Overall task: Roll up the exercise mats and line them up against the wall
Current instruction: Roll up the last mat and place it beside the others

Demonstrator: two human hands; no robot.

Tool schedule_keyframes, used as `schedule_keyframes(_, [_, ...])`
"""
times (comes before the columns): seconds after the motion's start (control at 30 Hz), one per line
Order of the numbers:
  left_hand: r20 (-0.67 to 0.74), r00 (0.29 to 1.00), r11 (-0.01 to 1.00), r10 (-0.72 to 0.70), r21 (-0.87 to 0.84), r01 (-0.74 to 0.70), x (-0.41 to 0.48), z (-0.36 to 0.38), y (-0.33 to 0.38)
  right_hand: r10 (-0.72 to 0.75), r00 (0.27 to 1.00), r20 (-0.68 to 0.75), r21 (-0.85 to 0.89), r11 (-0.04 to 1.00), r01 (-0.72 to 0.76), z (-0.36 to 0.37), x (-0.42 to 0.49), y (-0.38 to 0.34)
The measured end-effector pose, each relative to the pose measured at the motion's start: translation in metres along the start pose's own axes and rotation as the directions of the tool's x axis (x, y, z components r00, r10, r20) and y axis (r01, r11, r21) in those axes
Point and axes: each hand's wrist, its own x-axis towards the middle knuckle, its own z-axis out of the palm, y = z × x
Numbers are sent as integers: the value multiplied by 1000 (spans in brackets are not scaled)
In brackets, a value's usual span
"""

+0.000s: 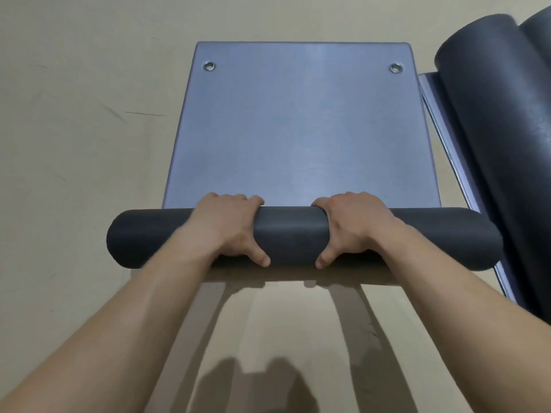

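The roll [289, 234] is clasped mid-length by the left hand [229, 225] and right hand [351, 225], fingers [232, 199] curled over its far side, thumbs [262, 257] near. Beyond, the mat [301, 129] is spread flat on the floor [74, 144]; 2 rolled mats [489, 129] are seen right.

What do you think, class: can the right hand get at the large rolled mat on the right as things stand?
Probably yes, once it lets go: the right hand grips the half-rolled mat, and nothing blocks the way to the large rolled mat beside it.
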Motion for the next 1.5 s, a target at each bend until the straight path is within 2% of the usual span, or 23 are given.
schedule_keyframes(0.03, [-108,994,998,-2,69,9,-5,12,10,4,999,51,42,999,-6,-7,2,-1])
schedule_keyframes(0.1, [-241,970,998,8,70,10,-6,22,20,16,995,95,101,995,-26,-12,6,1])
schedule_keyframes(0.13, [-229,973,1000,12,25,-6,-2,19,17,27,998,60,115,993,-34,-10,7,3])
schedule_keyframes(0.2, [-132,991,996,37,-80,-48,9,4,6,76,985,-155,85,994,-64,4,1,6])
schedule_keyframes(0.27, [-12,999,979,50,-198,-51,21,-15,-3,71,929,-362,-54,994,-97,33,-9,3])
schedule_keyframes(0.33, [40,997,973,65,-226,-54,29,-20,-1,31,904,-426,-172,978,-115,51,-13,2])
schedule_keyframes(0.4, [-85,995,983,45,-175,-59,26,-10,2,14,922,-387,-185,978,-92,44,-3,6])
schedule_keyframes(0.47, [-317,948,999,10,-43,-25,15,16,6,1,953,-304,-146,988,-48,20,10,12])
schedule_keyframes(0.53, [-424,905,998,13,68,18,5,39,9,0,976,-218,-102,995,-23,-1,21,18])
schedule_keyframes(0.6, [-423,906,998,24,62,2,15,40,4,18,973,-232,-82,996,-38,1,25,21])
schedule_keyframes(0.73, [-271,960,997,65,-18,-72,37,5,-12,34,917,-398,-195,973,-121,44,13,8])
schedule_keyframes(0.83, [-269,962,999,49,19,-45,37,8,-7,-2,874,-485,-218,969,-119,52,20,13])
schedule_keyframes(0.93, [-362,932,995,-2,95,39,28,31,4,-28,897,-440,-226,971,-81,31,25,17])
schedule_keyframes(1.0, [-397,918,995,14,95,26,26,28,0,-33,937,-349,-211,977,-44,11,28,19])
schedule_keyframes(1.03, [-366,930,996,38,90,-5,27,20,-4,-34,962,-272,-189,982,-19,0,27,20])
schedule_keyframes(1.13, [-63,990,992,123,24,-121,18,-4,-4,-28,999,30,-44,999,30,-12,14,20])
schedule_keyframes(1.17, [41,989,989,145,-1,-145,16,-6,-2,-17,998,68,-22,1000,19,-5,7,17])
schedule_keyframes(1.2, [107,982,987,159,-37,-155,14,-9,-2,-2,999,47,-22,1000,3,7,-2,12])
schedule_keyframes(1.3, [161,974,980,157,-147,-133,12,-12,-5,0,979,-203,-83,996,-17,41,-24,0])
schedule_keyframes(1.37, [104,987,989,120,-96,-110,7,-7,-1,-26,979,-200,-81,997,10,40,-19,1])
schedule_keyframes(1.43, [-104,993,997,53,66,-47,0,9,13,-30,994,-104,8,999,31,18,-6,9])
schedule_keyframes(1.5, [-246,969,996,14,92,9,-5,21,25,-32,999,8,103,994,31,-2,4,15])
